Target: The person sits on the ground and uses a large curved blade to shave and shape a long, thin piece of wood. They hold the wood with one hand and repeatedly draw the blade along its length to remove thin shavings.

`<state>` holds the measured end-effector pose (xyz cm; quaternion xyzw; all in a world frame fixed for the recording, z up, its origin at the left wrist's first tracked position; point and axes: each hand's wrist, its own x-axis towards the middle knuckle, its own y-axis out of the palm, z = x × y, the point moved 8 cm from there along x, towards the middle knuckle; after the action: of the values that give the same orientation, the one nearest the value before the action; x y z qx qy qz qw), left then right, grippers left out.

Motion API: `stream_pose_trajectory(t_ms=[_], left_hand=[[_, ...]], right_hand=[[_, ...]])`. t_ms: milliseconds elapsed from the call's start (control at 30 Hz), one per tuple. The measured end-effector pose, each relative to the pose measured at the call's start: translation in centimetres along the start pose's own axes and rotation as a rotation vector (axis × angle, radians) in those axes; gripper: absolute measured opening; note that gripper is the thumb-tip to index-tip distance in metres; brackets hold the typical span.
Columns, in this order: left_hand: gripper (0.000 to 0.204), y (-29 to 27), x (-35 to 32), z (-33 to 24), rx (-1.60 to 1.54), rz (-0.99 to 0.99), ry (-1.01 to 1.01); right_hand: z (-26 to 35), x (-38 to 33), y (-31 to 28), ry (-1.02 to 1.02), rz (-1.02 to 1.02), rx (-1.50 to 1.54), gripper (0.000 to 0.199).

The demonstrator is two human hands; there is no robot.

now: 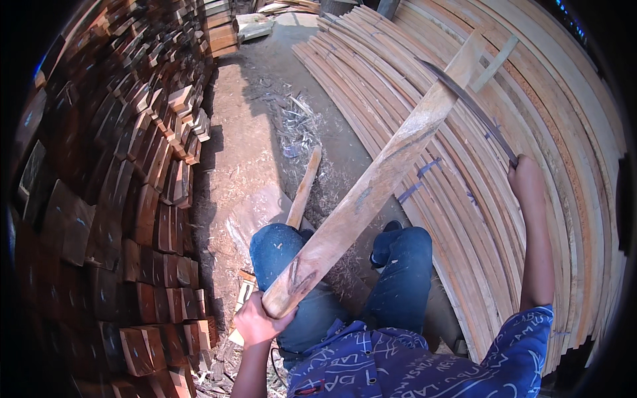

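Note:
A long, rough wooden plank slants from my lap up and away to the right. My left hand is wrapped around its near end, beside my left knee. In my right hand, out at the right, is the handle end of a machete with a long, dark, slightly curved blade. The blade crosses the plank close to its far end; whether it touches the wood or hovers over it, I cannot tell. A short pale strip of wood shows just beyond the blade.
Stacked dark timber rises on the left. Long boards lie piled along the right. Between them, wood shavings litter the ground. A narrow wood piece stands out past my left knee.

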<state>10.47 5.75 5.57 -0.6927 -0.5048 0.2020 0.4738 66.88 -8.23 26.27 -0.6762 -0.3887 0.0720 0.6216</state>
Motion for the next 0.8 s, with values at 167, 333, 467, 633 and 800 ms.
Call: stream_pose_trajectory(t_ms=[167,333,467,633,800], left_hand=[[0.065,0.1,-0.3,0.2,-0.025,0.001,-0.056],[0.069,0.4,-1.0,0.0,-0.036,-0.036,-0.060],[0.076,-0.7,-2.2,-1.0,0.033,-0.113,-0.042],[0.057,-1.2,-4.0,-0.7,-0.016,-0.097,-0.140],[0.058,-1.7,-5.1,-0.9,0.004,-0.109,-0.082]], right_hand=[[-2.8,-4.9,4.5,0.092,0.200,0.351,0.030],[10.6,-15.1,11.3,0.349,0.584,1.290,0.035],[22.7,-18.5,8.9,0.399,0.759,1.905,0.034],[26.6,-19.1,8.7,0.343,0.802,1.777,0.026],[28.2,-20.8,10.5,0.532,0.863,2.028,0.033]])
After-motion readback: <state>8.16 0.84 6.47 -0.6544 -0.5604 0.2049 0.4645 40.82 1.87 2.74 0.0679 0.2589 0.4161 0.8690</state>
